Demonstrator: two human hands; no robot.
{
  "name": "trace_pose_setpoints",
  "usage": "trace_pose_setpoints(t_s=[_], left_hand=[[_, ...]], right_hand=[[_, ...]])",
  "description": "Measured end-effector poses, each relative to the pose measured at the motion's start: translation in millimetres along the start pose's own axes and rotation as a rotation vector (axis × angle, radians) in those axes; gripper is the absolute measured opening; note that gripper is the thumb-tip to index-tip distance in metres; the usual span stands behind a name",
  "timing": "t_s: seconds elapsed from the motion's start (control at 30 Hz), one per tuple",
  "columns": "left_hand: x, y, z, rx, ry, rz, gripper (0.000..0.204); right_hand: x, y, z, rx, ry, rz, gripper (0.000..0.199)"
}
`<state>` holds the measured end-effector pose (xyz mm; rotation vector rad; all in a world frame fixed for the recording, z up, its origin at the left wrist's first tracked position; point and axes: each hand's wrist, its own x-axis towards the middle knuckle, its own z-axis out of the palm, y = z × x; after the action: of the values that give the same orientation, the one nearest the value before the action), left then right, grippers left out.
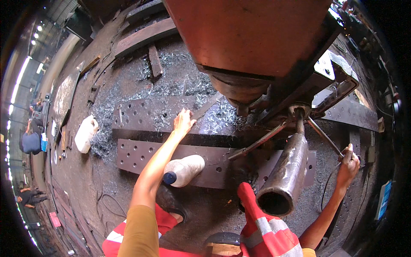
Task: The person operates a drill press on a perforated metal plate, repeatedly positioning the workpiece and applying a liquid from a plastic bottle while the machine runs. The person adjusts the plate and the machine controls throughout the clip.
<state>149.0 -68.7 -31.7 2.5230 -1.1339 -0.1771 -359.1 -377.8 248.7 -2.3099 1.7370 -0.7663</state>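
Above the far perforated steel plate (141, 112), my left hand (184, 122) is closed at the near end of a flat metal strip (207, 106). The strip slants to the right toward curly metal shavings under the head of a large orange-red drilling machine (239, 38). My right hand (350, 166) grips the outer end of a thin lever rod (323, 135) on the machine's hub. A second rod (261, 143) points left from that hub. A thick open-ended metal pipe (284, 175) sticks out toward me. The drill's tip is hidden.
A cloudy bottle with a dark blue cap (186, 170) is by the near perforated plate (137, 156). A white jug (86, 134) stands at left, beside heaped shavings (105, 128). Steel bars (145, 36) lie at the back; people (32, 137) are far left.
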Motion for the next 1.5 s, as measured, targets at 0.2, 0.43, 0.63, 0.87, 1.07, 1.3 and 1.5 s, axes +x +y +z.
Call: trace_pose_setpoints(t_s=[0.2, 0.43, 0.63, 0.87, 1.07, 1.3, 1.5], left_hand=[[5.9, 10.7, -5.0, -0.106, -0.155, -0.102, 0.032], [3.2, 32.5, -16.2, -0.308, -0.066, -0.027, 0.044], [1.7, 33.6, -36.1, -0.653, -0.479, -0.205, 0.050], [-29.4, 42.1, -55.5, -0.527, -0.664, -0.053, 0.050], [-53.7, 20.7, -82.5, -0.405, -0.667, 0.015, 0.051], [-84.6, -11.1, -119.0, -0.245, -0.603, 0.065, 0.051], [-71.9, -26.8, -141.3, -0.266, -0.458, 0.075, 0.047]], right_hand=[[-1.8, 1.2, -2.8, 0.018, -0.011, 0.025, 0.066], [-1.8, 3.9, -6.8, -0.030, 0.004, 0.003, 0.063], [-1.6, 4.5, 0.7, 0.031, 0.032, 0.006, 0.063], [-1.1, 1.1, 0.2, 0.014, 0.036, -0.001, 0.062], [1.2, 8.2, -3.7, -0.020, -0.035, 0.009, 0.063], [1.0, 10.7, -3.7, -0.045, -0.028, 0.011, 0.063], [-3.4, -4.0, 2.1, 0.047, 0.095, -0.003, 0.063]])
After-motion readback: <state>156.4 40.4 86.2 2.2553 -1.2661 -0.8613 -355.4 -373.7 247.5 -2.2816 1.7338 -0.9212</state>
